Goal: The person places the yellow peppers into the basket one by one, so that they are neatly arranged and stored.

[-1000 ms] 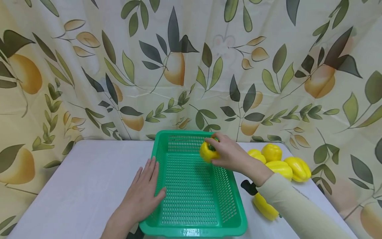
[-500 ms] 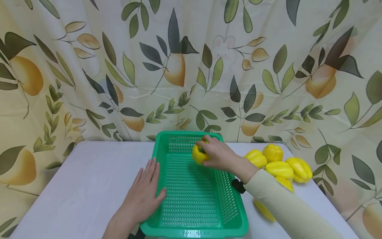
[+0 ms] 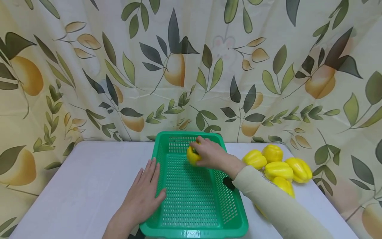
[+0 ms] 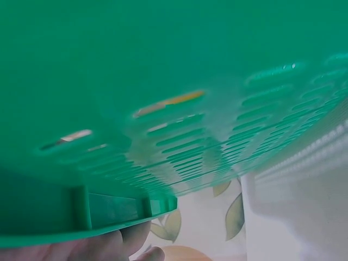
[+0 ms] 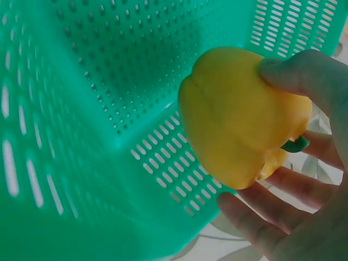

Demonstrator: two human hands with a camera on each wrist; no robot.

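Observation:
My right hand [image 3: 210, 152] grips a yellow bell pepper [image 3: 192, 156] over the far part of a green plastic basket [image 3: 191, 205]. In the right wrist view the thumb and fingers curl round the pepper [image 5: 239, 114], and its green stem shows between them. The pepper is inside the basket's rim; whether it touches the floor cannot be told. With fingers straight, my left hand [image 3: 143, 192] rests on the basket's left rim. From the left wrist view, fingertips [image 4: 98, 244] show beneath that rim, beside the slotted wall [image 4: 185, 141].
Several yellow bell peppers [image 3: 279, 170] lie grouped on the white table [image 3: 89, 186] to the right of the basket; the right sleeve [image 3: 274, 202] partly covers some. A curtain [image 3: 191, 66] with a leaf and fruit print hangs behind the table.
My right hand has carried the pepper leftward and slightly down inside the basket. The right forearm has shifted left with it. My left hand and the basket have stayed in place.

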